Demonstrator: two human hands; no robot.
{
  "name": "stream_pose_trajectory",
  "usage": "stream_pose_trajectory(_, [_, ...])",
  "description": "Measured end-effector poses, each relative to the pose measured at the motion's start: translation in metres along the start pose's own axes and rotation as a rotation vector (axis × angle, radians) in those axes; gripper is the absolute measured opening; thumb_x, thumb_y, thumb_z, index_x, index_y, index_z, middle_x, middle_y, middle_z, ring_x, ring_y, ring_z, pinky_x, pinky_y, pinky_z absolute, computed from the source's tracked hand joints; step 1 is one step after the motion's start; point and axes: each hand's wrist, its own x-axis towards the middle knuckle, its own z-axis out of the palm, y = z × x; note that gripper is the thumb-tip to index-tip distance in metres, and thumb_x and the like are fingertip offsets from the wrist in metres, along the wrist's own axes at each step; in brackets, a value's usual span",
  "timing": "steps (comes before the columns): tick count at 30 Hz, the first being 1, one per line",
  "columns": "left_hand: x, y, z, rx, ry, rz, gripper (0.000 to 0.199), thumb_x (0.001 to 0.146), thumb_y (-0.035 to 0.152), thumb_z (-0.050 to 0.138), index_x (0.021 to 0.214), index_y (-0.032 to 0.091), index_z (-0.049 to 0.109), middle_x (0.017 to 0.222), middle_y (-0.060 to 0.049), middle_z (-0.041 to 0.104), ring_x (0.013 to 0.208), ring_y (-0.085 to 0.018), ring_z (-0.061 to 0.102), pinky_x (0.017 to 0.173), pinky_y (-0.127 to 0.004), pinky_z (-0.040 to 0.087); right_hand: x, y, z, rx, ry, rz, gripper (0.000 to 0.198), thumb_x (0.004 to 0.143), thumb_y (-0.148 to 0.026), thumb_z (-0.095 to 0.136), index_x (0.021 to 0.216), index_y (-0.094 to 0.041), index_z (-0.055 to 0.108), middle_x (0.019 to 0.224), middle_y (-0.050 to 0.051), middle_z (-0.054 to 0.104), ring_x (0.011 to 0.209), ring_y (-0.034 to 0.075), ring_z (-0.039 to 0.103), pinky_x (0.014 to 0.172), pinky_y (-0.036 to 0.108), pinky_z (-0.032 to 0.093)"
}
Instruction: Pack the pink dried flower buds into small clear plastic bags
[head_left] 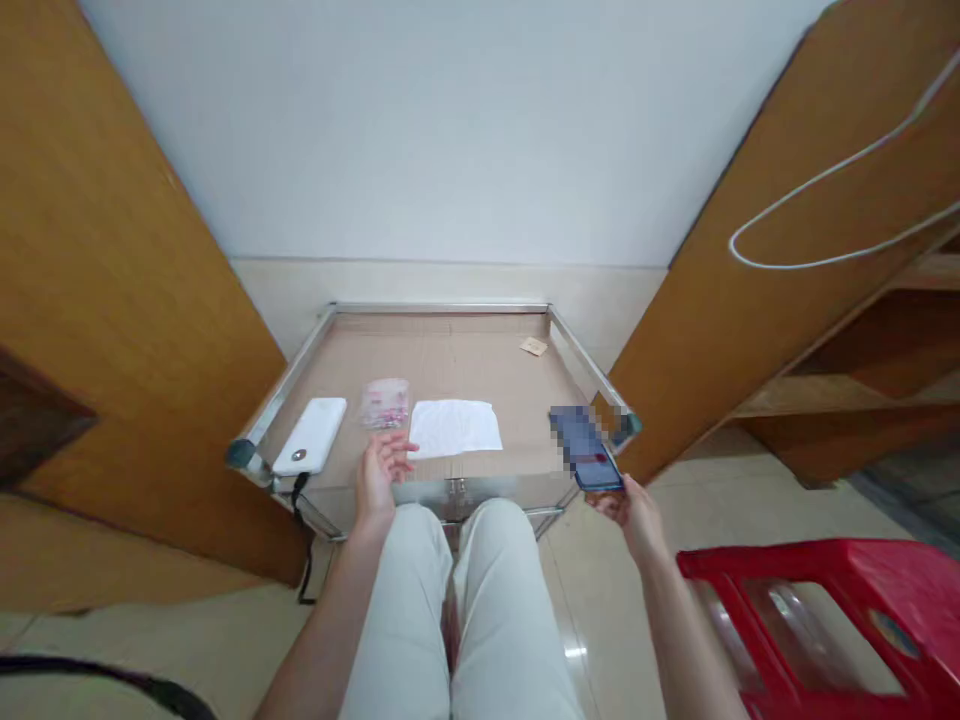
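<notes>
My right hand (pixel 628 508) grips the near end of a dark smartphone (pixel 598 468) at the right front corner of the low table; its screen is partly pixelated. My left hand (pixel 383 468) hovers over or rests at the table's front edge, fingers loosely apart and holding nothing. Just beyond its fingertips lies a folded white tissue (pixel 456 428). A small clear plastic packet (pixel 386 403) with pink markings is behind the left hand. Farther left lies a flat white device (pixel 310 436) with a round spot and a black cable at its near end.
A metal-framed table (pixel 442 345) with a cardboard-like top stands against the wall. A small beige paper piece (pixel 534 346) lies at its back right. Wooden panels flank both sides. A red plastic stool (pixel 817 600) stands on the right; a white cord (pixel 810 182) hangs above.
</notes>
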Motion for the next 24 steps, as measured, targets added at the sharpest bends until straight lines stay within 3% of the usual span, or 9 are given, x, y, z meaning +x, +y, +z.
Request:
stream_pose_trajectory(4, [0.000,0.001,-0.002,-0.007,0.003,-0.002,0.040,0.071,0.048,0.036,0.079,0.013,0.053,0.061,-0.004,0.061,0.040,-0.009,0.048,0.035,-0.018,0.028,-0.004,0.000,0.002,0.064,0.039,0.007,0.032,0.071,-0.047,0.049,0.080,-0.016,0.051,0.057,0.001,0.063,0.039,0.012,0.055,0.043,0.025,0.047])
stream_pose_trajectory(11, [-0.003,-0.002,-0.002,-0.022,-0.002,0.003,0.040,0.071,0.048,0.036,0.079,0.012,0.052,0.061,-0.005,0.062,0.040,-0.009,0.048,0.034,-0.018,0.027,-0.013,-0.003,0.020,0.138,0.057,-0.013,0.024,0.076,-0.035,0.047,0.062,-0.016,0.047,0.044,-0.001,0.055,0.032,0.009,0.048,0.050,0.028,0.051])
stream_pose_trajectory(24, [-0.001,0.003,-0.010,-0.026,0.024,0.016,0.038,0.071,0.046,0.036,0.079,0.012,0.052,0.059,-0.004,0.061,0.039,-0.008,0.047,0.035,-0.018,0.027,-0.011,-0.004,0.029,0.085,0.149,-0.041,0.019,0.074,-0.032,0.047,0.066,-0.015,0.044,0.047,0.002,0.059,0.038,0.012,0.055,0.041,0.022,0.045])
